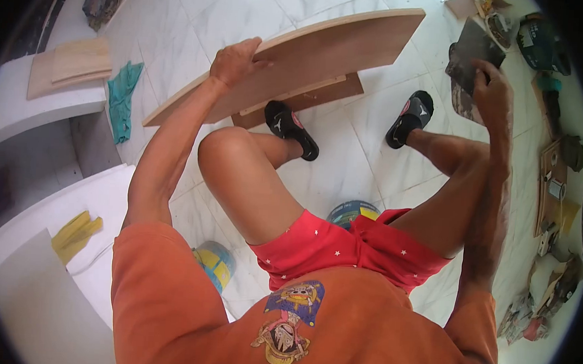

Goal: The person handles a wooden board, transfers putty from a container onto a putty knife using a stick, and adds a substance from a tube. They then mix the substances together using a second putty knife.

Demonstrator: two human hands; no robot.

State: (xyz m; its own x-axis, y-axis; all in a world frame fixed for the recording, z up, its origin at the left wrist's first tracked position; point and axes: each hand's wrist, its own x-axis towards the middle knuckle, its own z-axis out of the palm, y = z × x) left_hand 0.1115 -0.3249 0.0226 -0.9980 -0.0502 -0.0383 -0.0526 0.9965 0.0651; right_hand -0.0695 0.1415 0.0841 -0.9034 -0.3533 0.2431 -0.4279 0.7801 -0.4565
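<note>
My left hand (pixel 237 62) grips the upper edge of a long wooden board (pixel 312 60), which stands tilted on its side in front of my left leg. Out to the right, my right hand (pixel 490 84) is closed on a dark flat sheet (pixel 478 50), fingers pinched at its lower edge. Beneath that sheet lie another dark piece and a greyish flat piece (pixel 466 102) on the floor. A smaller brown board (pixel 337 93) lies behind the long board, partly hidden by it and by my left foot.
White cabinet (pixel 48 117) at left carries thin wood panels (pixel 71 68). A teal cloth (pixel 123 101) lies beside it. Yellow cloth (pixel 74 235) and a bucket (pixel 214 264) are lower left. Another bucket (pixel 353 212) is beneath me. Tools and scraps (pixel 555 188) line the right side.
</note>
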